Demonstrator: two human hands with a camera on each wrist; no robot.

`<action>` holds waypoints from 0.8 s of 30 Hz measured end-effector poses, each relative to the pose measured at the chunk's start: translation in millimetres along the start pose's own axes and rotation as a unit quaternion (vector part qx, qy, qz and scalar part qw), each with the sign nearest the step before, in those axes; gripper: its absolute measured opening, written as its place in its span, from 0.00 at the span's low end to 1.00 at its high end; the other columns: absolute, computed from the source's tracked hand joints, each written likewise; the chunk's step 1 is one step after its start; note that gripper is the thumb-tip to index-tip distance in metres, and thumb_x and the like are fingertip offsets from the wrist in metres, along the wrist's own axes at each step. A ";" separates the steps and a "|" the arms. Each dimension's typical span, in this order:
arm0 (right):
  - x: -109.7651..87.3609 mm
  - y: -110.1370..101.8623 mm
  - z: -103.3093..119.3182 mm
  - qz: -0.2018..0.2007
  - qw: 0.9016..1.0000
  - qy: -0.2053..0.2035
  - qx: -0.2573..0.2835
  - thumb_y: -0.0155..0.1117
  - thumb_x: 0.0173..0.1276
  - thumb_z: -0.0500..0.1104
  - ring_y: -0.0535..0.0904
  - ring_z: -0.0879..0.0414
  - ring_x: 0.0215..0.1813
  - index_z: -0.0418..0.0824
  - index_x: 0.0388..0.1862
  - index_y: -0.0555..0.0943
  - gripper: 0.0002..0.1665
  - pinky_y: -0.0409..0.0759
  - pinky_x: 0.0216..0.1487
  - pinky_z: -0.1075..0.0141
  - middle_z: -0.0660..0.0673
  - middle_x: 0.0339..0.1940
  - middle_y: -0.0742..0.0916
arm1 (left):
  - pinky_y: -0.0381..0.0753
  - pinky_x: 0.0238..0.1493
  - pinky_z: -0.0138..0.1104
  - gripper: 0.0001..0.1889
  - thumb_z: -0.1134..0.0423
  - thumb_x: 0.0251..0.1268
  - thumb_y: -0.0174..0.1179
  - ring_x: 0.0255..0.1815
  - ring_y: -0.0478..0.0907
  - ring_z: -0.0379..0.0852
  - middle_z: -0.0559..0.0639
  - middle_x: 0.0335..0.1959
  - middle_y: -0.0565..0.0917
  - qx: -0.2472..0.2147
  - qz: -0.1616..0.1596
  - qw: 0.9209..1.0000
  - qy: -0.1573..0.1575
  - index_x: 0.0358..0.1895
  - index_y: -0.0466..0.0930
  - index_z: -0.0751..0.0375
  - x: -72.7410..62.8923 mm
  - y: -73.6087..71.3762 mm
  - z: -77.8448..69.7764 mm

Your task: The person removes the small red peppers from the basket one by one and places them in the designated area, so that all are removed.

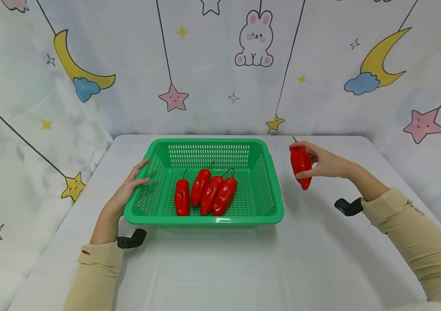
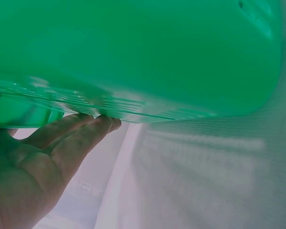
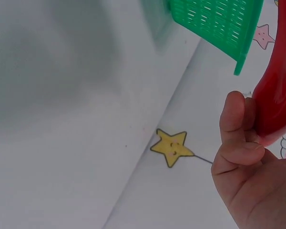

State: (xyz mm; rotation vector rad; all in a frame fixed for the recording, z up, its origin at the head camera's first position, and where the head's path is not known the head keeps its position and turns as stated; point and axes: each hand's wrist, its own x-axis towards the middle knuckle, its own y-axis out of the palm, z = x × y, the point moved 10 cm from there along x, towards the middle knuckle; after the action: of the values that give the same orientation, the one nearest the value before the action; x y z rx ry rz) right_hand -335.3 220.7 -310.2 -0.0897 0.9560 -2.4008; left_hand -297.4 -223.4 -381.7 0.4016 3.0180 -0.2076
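A green plastic basket [image 1: 205, 220] with slotted walls stands on the white table. Several glossy red chili peppers [image 1: 182, 197] with thin stems lie on its floor. At the basket's left side my left hand [image 1: 125, 190] holds the wall, thumb over the rim. The left wrist view shows that hand's fingers [image 2: 83, 143] fairly straight against the outer wall. My right hand [image 1: 321, 163] grips another red chili pepper [image 1: 300, 166] above the table, right of the basket, stem upward. In the right wrist view, this pepper is partly cut off at the edge.
The white table [image 1: 220, 268] extends in front of the basket and to both sides. Behind it hangs a pale cloth backdrop [image 1: 212, 69] with printed stars, moons and a rabbit. A dark wrist device [image 1: 348, 207] sits on each arm.
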 end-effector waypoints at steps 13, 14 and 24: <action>2.9 3.9 -15.8 0.000 1.000 0.009 0.005 0.72 0.50 0.39 0.65 0.39 0.54 0.44 0.68 0.54 0.50 0.78 0.38 0.56 0.36 0.55 0.69 | 0.67 0.48 0.38 0.32 0.61 0.72 0.40 0.65 0.49 0.58 0.52 0.72 0.36 -0.007 0.004 1.000 0.003 0.73 0.38 0.39 0.8 0.4 -0.3; 2.9 4.7 -16.7 0.001 1.000 0.009 0.007 0.72 0.51 0.39 0.65 0.39 0.54 0.44 0.68 0.54 0.50 0.78 0.38 0.56 0.36 0.55 0.70 | 0.66 0.48 0.38 0.32 0.61 0.72 0.41 0.65 0.48 0.58 0.51 0.72 0.36 -0.006 0.004 1.000 0.004 0.73 0.38 0.39 0.7 0.4 -0.6; 4.8 10.7 -25.8 0.006 1.000 0.017 0.019 0.70 0.53 0.40 0.66 0.40 0.53 0.42 0.68 0.53 0.48 0.78 0.38 0.57 0.35 0.54 0.70 | 0.59 0.54 0.47 0.32 0.63 0.72 0.39 0.67 0.43 0.58 0.50 0.73 0.34 -0.006 0.003 1.000 0.012 0.73 0.37 0.42 1.6 1.2 -1.2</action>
State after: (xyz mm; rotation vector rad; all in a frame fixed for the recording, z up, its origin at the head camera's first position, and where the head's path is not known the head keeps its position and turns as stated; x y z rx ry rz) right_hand -340.9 227.7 -337.1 -0.0301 0.9235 -2.4151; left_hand -298.6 -221.7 -380.9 0.4162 3.0392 -0.1847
